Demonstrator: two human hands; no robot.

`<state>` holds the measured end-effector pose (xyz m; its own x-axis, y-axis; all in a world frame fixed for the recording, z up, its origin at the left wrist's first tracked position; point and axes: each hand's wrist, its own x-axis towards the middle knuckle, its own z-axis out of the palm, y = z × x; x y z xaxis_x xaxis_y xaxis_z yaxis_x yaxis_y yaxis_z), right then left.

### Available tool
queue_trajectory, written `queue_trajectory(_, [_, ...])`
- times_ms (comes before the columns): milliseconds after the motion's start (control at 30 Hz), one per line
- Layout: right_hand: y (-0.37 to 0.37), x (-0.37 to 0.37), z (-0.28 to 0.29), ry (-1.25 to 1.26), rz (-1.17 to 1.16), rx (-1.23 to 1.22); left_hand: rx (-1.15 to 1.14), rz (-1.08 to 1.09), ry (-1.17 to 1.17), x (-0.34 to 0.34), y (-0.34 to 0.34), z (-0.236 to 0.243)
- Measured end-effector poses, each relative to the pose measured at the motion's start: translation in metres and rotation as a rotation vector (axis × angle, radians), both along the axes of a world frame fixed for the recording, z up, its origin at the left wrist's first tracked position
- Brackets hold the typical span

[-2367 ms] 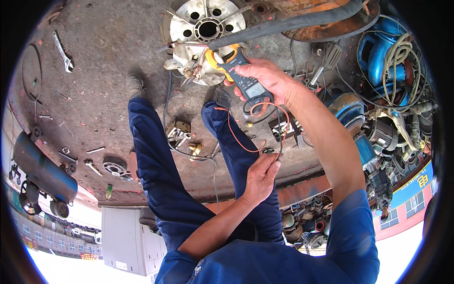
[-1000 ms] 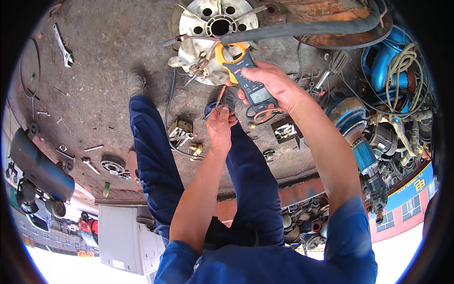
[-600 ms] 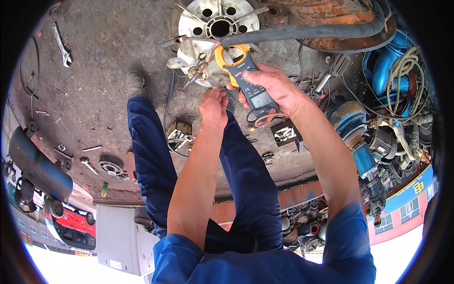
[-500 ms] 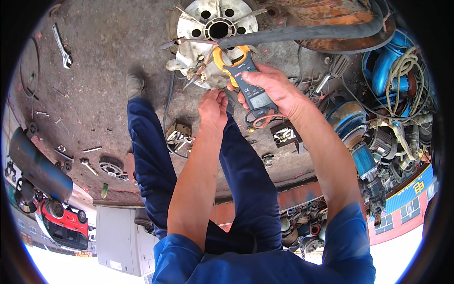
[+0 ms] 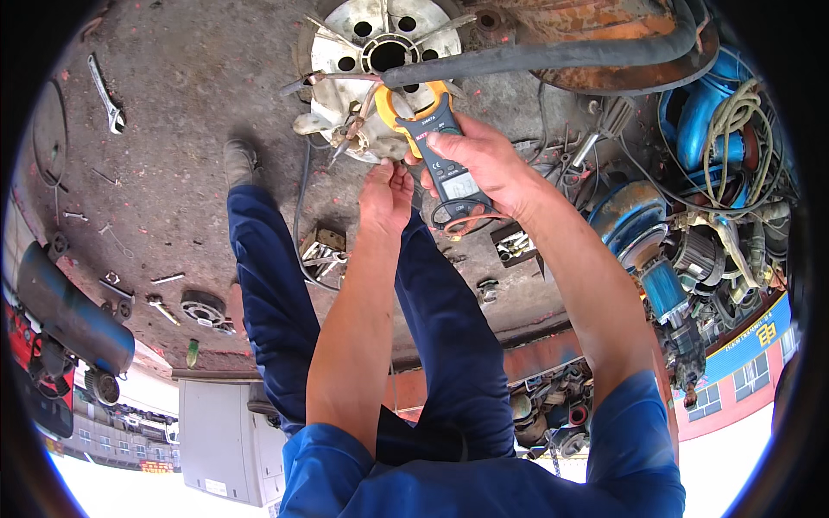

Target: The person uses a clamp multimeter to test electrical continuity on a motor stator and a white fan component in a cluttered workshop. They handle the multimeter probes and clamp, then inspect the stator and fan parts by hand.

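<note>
A clamp meter (image 5: 447, 154) with yellow jaws and a dark grey body is held in my right hand (image 5: 488, 164), thumb on its upper face. Its small display is lit, and thin leads loop round its lower end. The jaws lie against the end of a thick black cable (image 5: 535, 59), by bare coppery conductors (image 5: 345, 76); whether they encircle one, I cannot tell. My left hand (image 5: 386, 194) is pinched closed beside the meter, at the lower edge of a pale metal housing (image 5: 371, 142). What its fingertips hold, if anything, is hidden.
A round flanged casting (image 5: 345, 63) lies ahead, near a rusty round part (image 5: 604, 34). Open boxes of small parts (image 5: 326, 246) stand by my legs. An adjustable wrench (image 5: 105, 95) lies far left. Blue pump parts and coiled rope (image 5: 734, 121) crowd the right.
The view has shifted slightly, so the floor items sit a little further left. A red vehicle at lower left is now mostly out of view. Both hands keep about the same hold.
</note>
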<state>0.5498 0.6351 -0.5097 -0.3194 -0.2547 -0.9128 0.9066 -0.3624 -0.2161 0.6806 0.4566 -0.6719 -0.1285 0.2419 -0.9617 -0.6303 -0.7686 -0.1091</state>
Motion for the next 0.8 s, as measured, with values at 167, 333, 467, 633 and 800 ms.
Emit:
queue_trajectory(167, [0.003,-0.006,0.004,-0.063,-0.021,-0.002,0.048,-0.005,0.032,0.001,-0.003,-0.003])
queue_trajectory(333, [0.006,-0.004,-0.001,-0.051,-0.056,-0.053,0.053,-0.009,0.094,-0.001,-0.003,0.000])
queue_trajectory(467, [-0.007,0.004,-0.009,0.064,-0.002,0.041,0.043,-0.006,0.092,0.001,-0.002,-0.004])
queue_trajectory(633, [-0.014,-0.004,-0.006,-0.009,-0.103,0.025,0.031,0.009,0.069,0.002,-0.003,-0.008])
queue_trajectory(800, [-0.006,-0.010,-0.003,-0.007,-0.095,0.020,-0.045,-0.054,0.029,-0.004,0.000,0.003])
